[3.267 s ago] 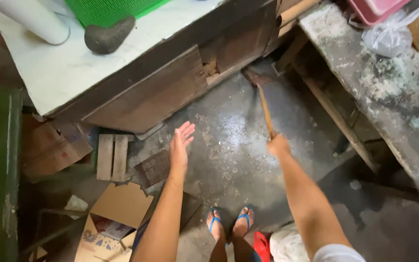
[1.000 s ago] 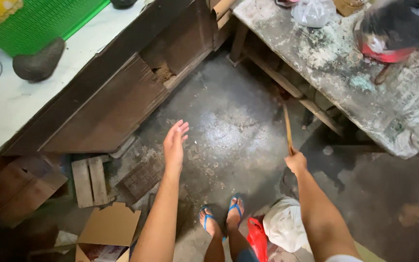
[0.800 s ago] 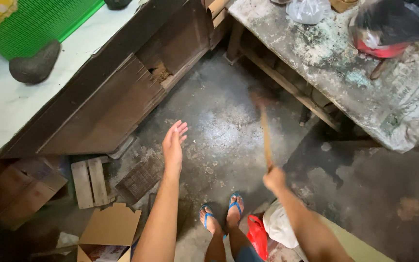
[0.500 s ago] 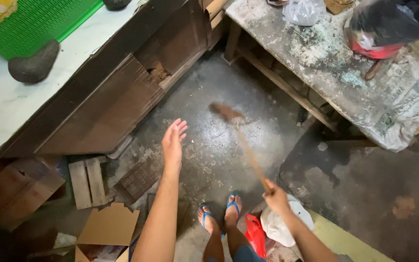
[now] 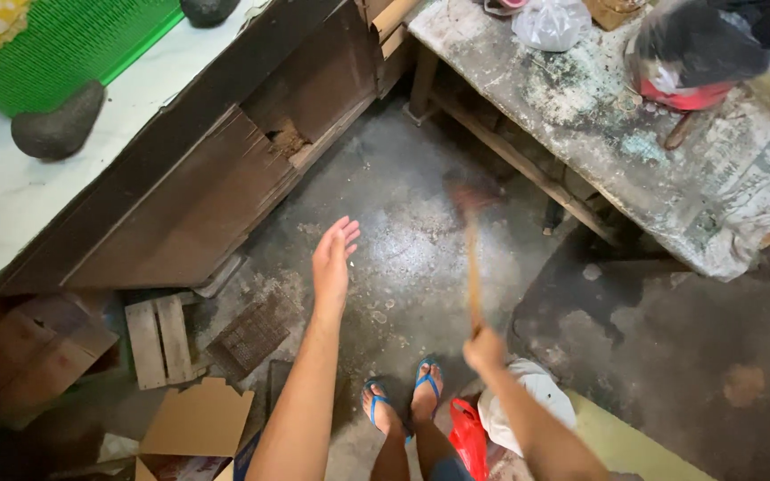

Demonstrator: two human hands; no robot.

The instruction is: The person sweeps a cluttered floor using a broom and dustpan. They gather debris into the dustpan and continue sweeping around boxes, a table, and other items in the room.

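Observation:
My right hand [image 5: 485,348] grips the lower end of a thin brown broom [image 5: 472,267], whose blurred brush end reaches the concrete floor [image 5: 403,214] near the bench leg. My left hand [image 5: 332,260] hangs out over the floor with fingers spread and nothing in it. Both my feet, in blue flip-flops [image 5: 401,397], stand just below the hands.
A dark wooden cabinet [image 5: 225,169] with a white top stands at the left, a stone [image 5: 57,130] resting on it. A dirty bench [image 5: 634,142] carries bags at the right. Cardboard pieces [image 5: 193,428], a small wooden pallet [image 5: 158,338], a white sack [image 5: 532,405] and a red bag [image 5: 468,436] lie near my feet.
The broom has swung from pointing up-left back toward the right, its brush now near the bench leg. My right hand moved slightly left; my left hand rose a little.

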